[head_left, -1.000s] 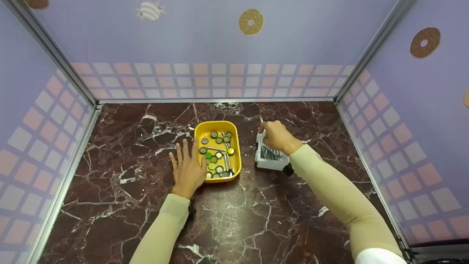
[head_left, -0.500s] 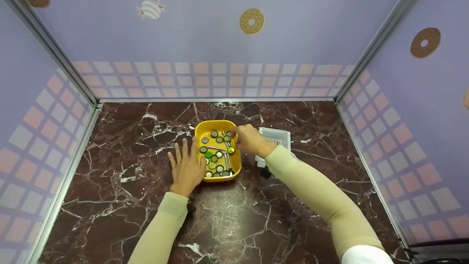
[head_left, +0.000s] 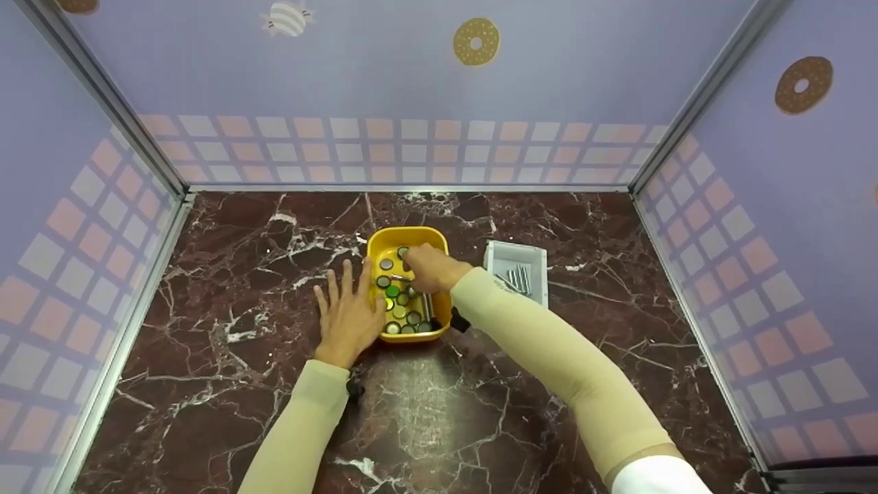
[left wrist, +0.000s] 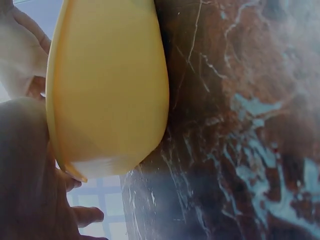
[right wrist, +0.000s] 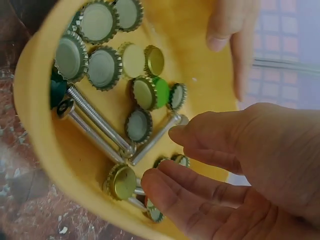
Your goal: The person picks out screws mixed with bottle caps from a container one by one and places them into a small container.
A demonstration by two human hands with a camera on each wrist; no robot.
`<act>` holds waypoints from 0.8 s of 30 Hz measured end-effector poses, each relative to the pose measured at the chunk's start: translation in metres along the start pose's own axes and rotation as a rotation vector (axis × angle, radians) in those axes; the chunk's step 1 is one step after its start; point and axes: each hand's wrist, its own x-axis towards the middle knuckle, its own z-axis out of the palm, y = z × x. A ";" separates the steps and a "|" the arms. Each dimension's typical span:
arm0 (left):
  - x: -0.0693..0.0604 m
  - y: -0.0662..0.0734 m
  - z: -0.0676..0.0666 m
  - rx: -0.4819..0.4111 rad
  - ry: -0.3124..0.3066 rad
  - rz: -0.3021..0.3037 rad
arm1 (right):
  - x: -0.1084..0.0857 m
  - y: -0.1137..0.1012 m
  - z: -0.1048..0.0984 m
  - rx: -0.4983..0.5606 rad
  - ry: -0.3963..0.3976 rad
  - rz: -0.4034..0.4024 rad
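Note:
The yellow tray (head_left: 411, 336) holds several bottle caps (right wrist: 102, 67) and some silver bolts (right wrist: 92, 117). My right hand (head_left: 435, 269) reaches over its right rim. In the right wrist view, the thumb (right wrist: 200, 131) is beside one end of a slanted bolt (right wrist: 155, 141), and the curved fingers (right wrist: 195, 197) hang over caps, with a gap between thumb and fingers. Whether the thumb touches the bolt I cannot tell. With fingers spread, my left hand (head_left: 350, 319) rests against the tray's left side, its thumb at the rim; the left wrist view shows the tray's outer wall (left wrist: 110, 85) beside that hand (left wrist: 30, 170).
To the right of the tray stands a light grey box (head_left: 542, 264) with several bolts (head_left: 519, 278) inside, partly hidden by the right sleeve (head_left: 549, 343). Both stand on a dark red marbled surface (head_left: 226, 288), enclosed by patterned walls (head_left: 384, 82).
My right hand has moved left from the grey box, across the tray's right rim and in over the caps and bolts. My left hand has stayed at the tray's left side.

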 end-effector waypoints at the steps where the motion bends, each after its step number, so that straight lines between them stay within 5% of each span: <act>1: 0.000 0.000 0.000 0.003 0.003 -0.001 | 0.002 -0.003 0.001 -0.010 -0.001 0.008; 10: -0.003 0.001 0.009 0.004 0.016 -0.024 | 0.026 -0.020 0.016 -0.143 -0.016 0.060; 15: -0.004 0.001 0.011 0.005 0.044 -0.019 | 0.061 0.001 0.047 -0.206 -0.011 0.078; 24: -0.002 0.001 0.008 -0.010 0.029 -0.033 | 0.050 -0.011 0.044 -0.324 -0.035 0.098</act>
